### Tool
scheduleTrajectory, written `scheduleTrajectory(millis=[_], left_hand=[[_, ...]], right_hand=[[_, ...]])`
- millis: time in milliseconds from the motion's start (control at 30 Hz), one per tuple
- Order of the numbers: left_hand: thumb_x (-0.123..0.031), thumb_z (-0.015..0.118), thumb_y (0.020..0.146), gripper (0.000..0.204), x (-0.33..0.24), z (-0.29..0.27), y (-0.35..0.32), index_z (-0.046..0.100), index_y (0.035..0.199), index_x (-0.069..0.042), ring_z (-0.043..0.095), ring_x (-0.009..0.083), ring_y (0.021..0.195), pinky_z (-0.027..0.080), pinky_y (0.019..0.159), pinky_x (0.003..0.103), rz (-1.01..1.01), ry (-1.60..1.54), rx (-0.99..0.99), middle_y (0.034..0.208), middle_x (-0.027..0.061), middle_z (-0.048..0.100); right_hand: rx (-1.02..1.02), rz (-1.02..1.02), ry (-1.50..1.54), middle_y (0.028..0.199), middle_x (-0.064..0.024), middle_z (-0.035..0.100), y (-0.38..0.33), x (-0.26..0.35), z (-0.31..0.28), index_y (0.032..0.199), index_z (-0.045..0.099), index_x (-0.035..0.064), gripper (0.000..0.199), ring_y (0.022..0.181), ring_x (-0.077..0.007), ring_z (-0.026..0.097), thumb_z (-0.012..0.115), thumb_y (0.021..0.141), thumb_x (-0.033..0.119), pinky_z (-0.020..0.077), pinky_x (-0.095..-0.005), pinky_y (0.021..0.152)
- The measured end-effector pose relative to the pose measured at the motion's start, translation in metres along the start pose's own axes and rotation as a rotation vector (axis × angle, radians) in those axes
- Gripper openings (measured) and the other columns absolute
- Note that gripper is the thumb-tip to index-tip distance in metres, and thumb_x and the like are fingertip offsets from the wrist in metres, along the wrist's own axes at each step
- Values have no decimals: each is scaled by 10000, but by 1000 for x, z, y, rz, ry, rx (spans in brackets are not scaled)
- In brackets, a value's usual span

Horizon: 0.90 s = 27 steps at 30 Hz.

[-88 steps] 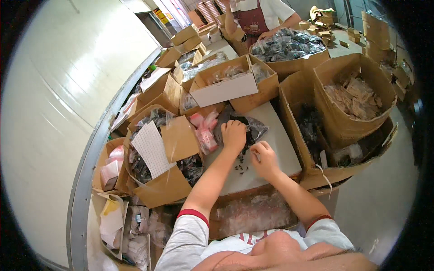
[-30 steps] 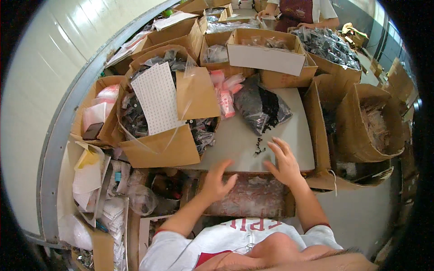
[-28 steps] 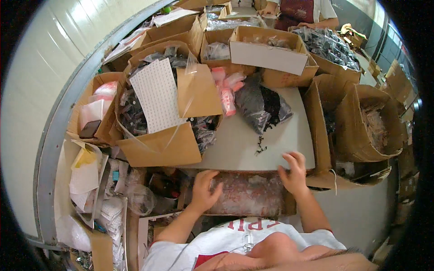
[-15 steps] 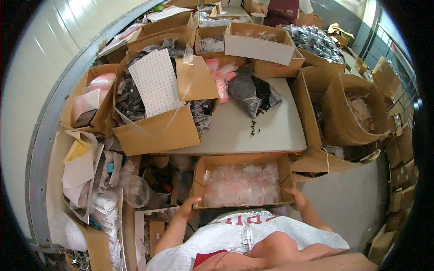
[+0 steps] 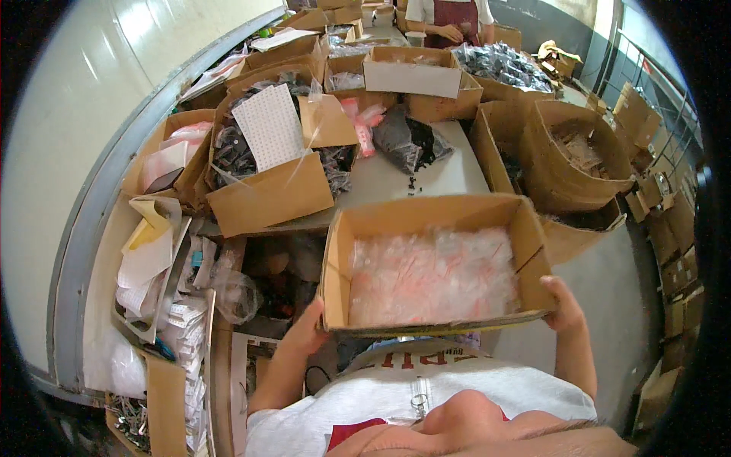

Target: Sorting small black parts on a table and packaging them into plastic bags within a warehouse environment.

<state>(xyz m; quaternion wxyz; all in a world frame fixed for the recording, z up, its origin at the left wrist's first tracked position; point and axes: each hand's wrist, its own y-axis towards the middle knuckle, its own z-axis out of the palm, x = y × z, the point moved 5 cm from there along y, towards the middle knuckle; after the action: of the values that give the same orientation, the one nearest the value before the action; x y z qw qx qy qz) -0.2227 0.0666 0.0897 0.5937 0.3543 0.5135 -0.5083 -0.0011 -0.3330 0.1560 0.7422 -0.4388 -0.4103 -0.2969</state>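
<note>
Between my two hands is an open cardboard box (image 5: 438,207), lifted in front of my body at the table's near edge. It holds many small clear plastic bags (image 5: 434,278) with reddish stripes. My left hand (image 5: 308,324) grips the box's near left corner, its fingers partly hidden by the side wall. At the near right corner my right hand (image 5: 562,303) is closed on the box, thumb along the rim. The box hides part of the table's front edge.
Beyond the box, a grey bag (image 5: 400,141) spills small black parts onto the table (image 5: 373,183). A large box (image 5: 266,199) of bagged dark parts stands left, tall cartons (image 5: 579,160) right. Papers (image 5: 145,259) fill a lower-left bin. Another person (image 5: 454,23) stands at the far end.
The box of clear bags has risen toward me, held in both hands, and looks larger. The view has shifted, showing more of the person at the far end.
</note>
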Motion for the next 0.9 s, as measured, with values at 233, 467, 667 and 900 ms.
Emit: scheduleTrajectory(millis=[233, 467, 667, 900], left_hand=[[-523, 496, 915, 737, -92, 45, 70, 226, 1466, -114, 368, 226, 1293, 368, 1012, 414, 166, -254, 39, 1511, 46, 242], [-306, 587, 919, 512, -57, 23, 86, 400, 1346, -94, 387, 233, 1269, 349, 1027, 383, 97, 10, 22, 1394, 79, 399], [-194, 654, 881, 492, -43, 10, 129, 439, 1294, -34, 561, 166, 1052, 461, 901, 303, 108, 477, -22, 1288, 87, 480], [-377, 636, 861, 650, -51, 52, 197, 407, 1319, 24, 359, 420, 1285, 296, 1075, 450, 493, 1108, -15, 1393, 247, 378]], right_hand=[[-99, -402, 112, 1106, -38, 620, -5, 122, -8, 1150, 573, 104, 442, 980, -219, 605, 577, 834, 412, 495, -382, 835], [-161, -538, 247, 1038, -66, 648, 48, 209, -47, 1049, 607, 137, 394, 939, -246, 626, 623, 811, 450, 520, -425, 785], [-210, -720, 271, 1001, -104, 659, 151, 293, -87, 1024, 610, 62, 392, 876, -272, 652, 561, 859, 413, 552, -431, 756], [-384, -804, 287, 1164, -158, 473, 271, 353, -98, 1316, 342, 6, 722, 858, -289, 610, 676, 764, 332, 536, -409, 593]])
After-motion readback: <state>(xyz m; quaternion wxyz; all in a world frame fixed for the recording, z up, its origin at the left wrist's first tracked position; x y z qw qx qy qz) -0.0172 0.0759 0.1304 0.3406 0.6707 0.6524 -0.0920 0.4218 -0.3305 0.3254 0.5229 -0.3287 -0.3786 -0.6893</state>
